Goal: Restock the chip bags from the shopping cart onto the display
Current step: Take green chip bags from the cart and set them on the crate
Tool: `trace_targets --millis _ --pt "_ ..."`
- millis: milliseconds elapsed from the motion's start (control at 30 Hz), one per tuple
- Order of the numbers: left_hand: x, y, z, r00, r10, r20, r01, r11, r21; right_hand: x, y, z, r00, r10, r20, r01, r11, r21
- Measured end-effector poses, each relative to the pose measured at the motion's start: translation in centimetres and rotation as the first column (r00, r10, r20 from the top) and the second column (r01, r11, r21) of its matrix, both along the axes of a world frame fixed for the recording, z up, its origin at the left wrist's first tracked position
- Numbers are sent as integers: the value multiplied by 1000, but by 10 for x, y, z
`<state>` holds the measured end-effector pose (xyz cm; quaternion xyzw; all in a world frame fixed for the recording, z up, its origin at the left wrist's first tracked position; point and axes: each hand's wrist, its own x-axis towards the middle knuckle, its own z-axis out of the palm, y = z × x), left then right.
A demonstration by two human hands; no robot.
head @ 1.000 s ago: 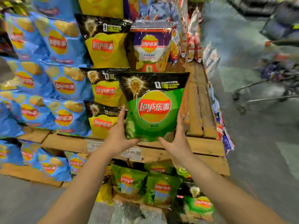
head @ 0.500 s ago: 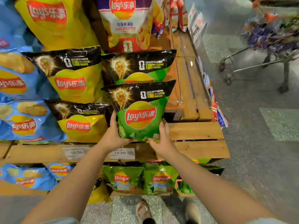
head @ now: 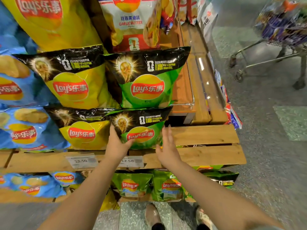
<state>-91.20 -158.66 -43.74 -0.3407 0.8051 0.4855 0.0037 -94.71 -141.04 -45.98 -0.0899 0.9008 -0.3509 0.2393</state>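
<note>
A green chip bag (head: 142,128) with a black top band lies on the wooden display (head: 204,135), in the front row beside a yellow bag (head: 83,130). My left hand (head: 117,143) holds its lower left corner, thumb over the front. Just right of the bag is my right hand (head: 167,146), fingers straight and apart from it or barely brushing its edge. A second green bag (head: 146,80) stands right behind and above it. The shopping cart (head: 275,37) with packets in it stands at the upper right on the floor.
Blue bags (head: 25,130) fill the display's left side, yellow bags (head: 73,83) the middle. Price tags (head: 81,161) sit on the front plank. More green bags (head: 167,186) are on the shelf below. The bare wooden top stretches right of the green bags. My feet (head: 154,216) are on the grey floor.
The green bag went down from mid-air onto the front row of the display. My right hand let go of it and opened; my left hand kept its hold.
</note>
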Motion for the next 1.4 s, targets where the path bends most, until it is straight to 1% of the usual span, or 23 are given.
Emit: trace_targets --millis 67,100,133,167,200,233,300,333,400,500,567,600,667,733,833,900,967,1067,1133,1200,1267,1333,1400 --pt "7 8 2 993 95 -71 -101 991 -85 4 -1 5 990 -7 -138 10 1000 23" --pt "13 11 3 988 104 -116 -124 975 -184 6 -2 7 977 5 -214 3 999 39" --pt "19 15 2 985 67 -161 -116 942 -315 9 -2 7 947 31 -320 -15 999 53" --pt "24 17 -2 980 -11 -200 -82 890 -449 11 -2 5 905 88 -415 -66 996 68" --pt "29 17 -7 968 -123 -218 -23 825 -565 13 -2 3 861 168 -481 -139 986 95" --pt "31 15 -11 946 -258 -198 68 752 -656 13 -3 2 822 245 -514 -210 969 127" --pt "31 10 -19 874 -483 -50 284 592 -754 10 -6 -1 779 357 -516 -309 934 179" --pt "28 6 -21 850 -526 33 361 535 -764 6 -8 1 770 389 -506 -329 921 208" --pt "23 0 -19 824 -536 184 473 472 -744 -4 -13 3 771 437 -464 -329 896 296" --pt "19 -7 -11 765 -535 359 605 403 -687 -16 -15 13 818 488 -305 -383 857 344" --pt "19 -7 -3 734 -538 415 658 409 -632 -18 -15 23 838 485 -250 -404 859 313" --pt "20 -5 2 733 -538 416 662 425 -617 -18 -14 27 845 482 -231 -413 863 290" --pt "22 1 14 765 -530 366 631 500 -593 -15 -14 37 860 467 -204 -416 875 247" --pt "22 9 27 816 -511 271 560 582 -589 -12 -12 48 874 435 -214 -402 897 182" --pt "21 26 57 879 -471 76 424 698 -577 0 -8 70 910 335 -245 -347 938 -8" --pt "20 40 80 892 -448 -67 345 767 -541 7 -3 88 950 227 -215 -261 954 -145" --pt "22 52 103 885 -437 -162 306 807 -505 13 4 108 981 112 -160 -149 959 -243" --pt "29 69 134 878 -441 -187 317 827 -465 23 18 139 997 -31 -74 3 938 -347" --pt "34 81 152 873 -453 -180 338 828 -447 31 30 157 993 -83 -84 42 916 -400" --pt "39 94 165 854 -486 -186 362 812 -458 38 43 172 988 -101 -113 39 892 -451" --pt "43 107 175 824 -519 -230 372 799 -472 43 58 184 986 -101 -134 24 877 -481" --pt "46 124 187 803 -538 -258 384 797 -466 47 76 199 986 -115 -123 38 863 -504" --pt "46 148 197 780 -566 -269 397 778 -487 50 99 211 977 -109 -180 4 865 -502"
